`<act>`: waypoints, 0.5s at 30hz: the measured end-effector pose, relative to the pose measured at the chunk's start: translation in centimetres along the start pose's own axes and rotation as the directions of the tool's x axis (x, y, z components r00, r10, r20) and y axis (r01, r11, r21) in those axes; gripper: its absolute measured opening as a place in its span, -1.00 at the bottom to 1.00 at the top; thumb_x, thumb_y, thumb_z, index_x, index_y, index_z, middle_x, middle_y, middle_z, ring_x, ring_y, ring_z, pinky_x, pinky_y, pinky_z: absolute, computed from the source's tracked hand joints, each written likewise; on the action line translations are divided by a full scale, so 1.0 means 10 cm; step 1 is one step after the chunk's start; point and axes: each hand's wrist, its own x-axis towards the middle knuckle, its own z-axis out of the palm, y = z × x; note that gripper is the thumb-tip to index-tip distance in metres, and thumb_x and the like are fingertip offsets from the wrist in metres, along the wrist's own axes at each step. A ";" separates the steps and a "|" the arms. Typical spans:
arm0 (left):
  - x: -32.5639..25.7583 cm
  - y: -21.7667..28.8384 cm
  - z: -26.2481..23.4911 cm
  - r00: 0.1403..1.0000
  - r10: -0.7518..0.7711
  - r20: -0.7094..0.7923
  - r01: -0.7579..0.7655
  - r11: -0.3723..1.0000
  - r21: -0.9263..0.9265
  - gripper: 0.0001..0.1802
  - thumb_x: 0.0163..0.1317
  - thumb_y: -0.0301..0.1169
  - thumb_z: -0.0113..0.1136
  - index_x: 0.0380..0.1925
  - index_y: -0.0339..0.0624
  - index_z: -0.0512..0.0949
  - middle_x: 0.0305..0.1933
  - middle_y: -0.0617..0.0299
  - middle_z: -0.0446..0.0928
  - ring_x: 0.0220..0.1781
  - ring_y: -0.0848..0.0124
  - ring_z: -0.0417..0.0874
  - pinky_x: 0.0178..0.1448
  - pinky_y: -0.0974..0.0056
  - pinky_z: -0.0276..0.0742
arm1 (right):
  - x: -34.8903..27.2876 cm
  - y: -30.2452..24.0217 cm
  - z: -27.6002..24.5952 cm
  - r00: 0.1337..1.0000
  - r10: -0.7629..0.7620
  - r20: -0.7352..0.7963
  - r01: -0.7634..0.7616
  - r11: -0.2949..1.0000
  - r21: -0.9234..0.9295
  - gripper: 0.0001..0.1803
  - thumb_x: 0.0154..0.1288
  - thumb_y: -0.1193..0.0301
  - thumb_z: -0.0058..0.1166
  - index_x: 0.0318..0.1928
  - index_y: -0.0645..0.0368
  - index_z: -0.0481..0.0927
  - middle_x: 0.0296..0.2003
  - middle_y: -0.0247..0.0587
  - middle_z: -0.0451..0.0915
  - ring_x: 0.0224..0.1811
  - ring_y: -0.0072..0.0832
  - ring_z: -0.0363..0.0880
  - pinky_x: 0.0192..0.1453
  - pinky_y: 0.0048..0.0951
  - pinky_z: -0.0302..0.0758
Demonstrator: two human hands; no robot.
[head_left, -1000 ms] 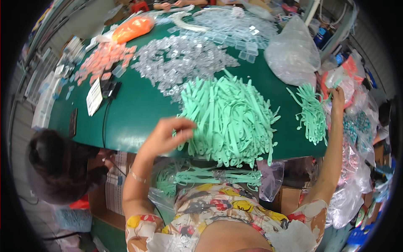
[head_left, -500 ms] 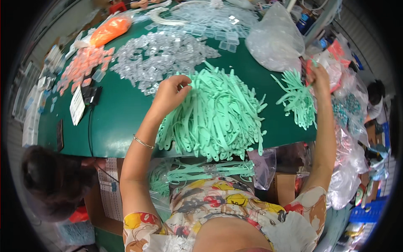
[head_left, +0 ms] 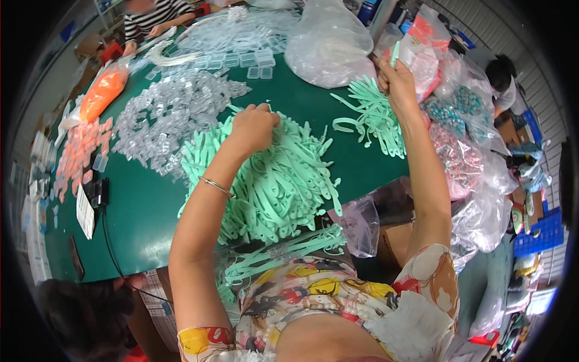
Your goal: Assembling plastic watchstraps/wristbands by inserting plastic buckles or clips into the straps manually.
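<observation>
A big heap of mint-green plastic straps (head_left: 271, 181), flat with small holes at their ends, lies at the table's front edge. My left hand (head_left: 256, 128) rests on top of this heap, its fingers curled down among the straps; whether one is pinched there is hidden. Farther right, my right hand (head_left: 397, 81) is closed on a single mint-green strap (head_left: 395, 53), whose end sticks up above the fingers. Just left of that wrist spreads a smaller bunch of the same straps (head_left: 377, 114).
Clear plastic pieces (head_left: 175, 114), orange pieces (head_left: 81, 148) and clear boxes (head_left: 241, 36) cover the green table (head_left: 139, 223). A large clear bag (head_left: 329, 45) stands behind the small bunch. Filled bags (head_left: 458, 151) crowd the right. One person (head_left: 90, 320) is at lower left, another (head_left: 160, 18) at the far side.
The view has turned right, shifting the table leftward. My left hand has moved further over the heap, its fingers now down in it. The strap in my right hand now points upward.
</observation>
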 end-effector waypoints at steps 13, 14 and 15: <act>0.15 0.00 0.01 0.969 0.243 -0.042 -0.234 0.960 0.152 -0.86 -0.07 -0.49 0.12 -0.43 -0.07 0.52 -0.34 0.30 0.48 -0.19 0.26 0.49 -0.19 0.19 0.35 | -0.02 0.07 -0.20 0.990 0.138 -0.015 -0.138 0.990 -0.005 -0.84 0.17 0.41 -0.01 -0.31 0.27 0.49 -0.76 -0.52 0.21 -0.76 -0.75 0.09 -0.68 -0.64 -0.01; 0.17 0.02 0.01 0.973 0.228 -0.045 -0.220 0.965 0.141 -0.83 -0.08 -0.49 0.13 -0.41 -0.05 0.54 -0.32 0.30 0.48 -0.18 0.26 0.49 -0.17 0.19 0.35 | -0.06 0.07 -0.19 0.990 0.143 -0.010 -0.143 0.990 0.001 -0.84 0.17 0.41 -0.01 -0.31 0.27 0.49 -0.76 -0.52 0.21 -0.76 -0.75 0.09 -0.68 -0.64 -0.01; 0.16 0.00 0.01 0.976 0.217 -0.035 -0.209 0.967 0.148 -0.83 -0.08 -0.49 0.13 -0.41 -0.05 0.54 -0.32 0.30 0.48 -0.18 0.26 0.49 -0.17 0.19 0.35 | -0.11 0.04 -0.13 0.988 0.147 0.041 -0.143 0.986 -0.089 -0.82 0.21 0.40 -0.04 -0.29 0.27 0.48 -0.74 -0.55 0.17 -0.75 -0.76 0.06 -0.68 -0.66 -0.03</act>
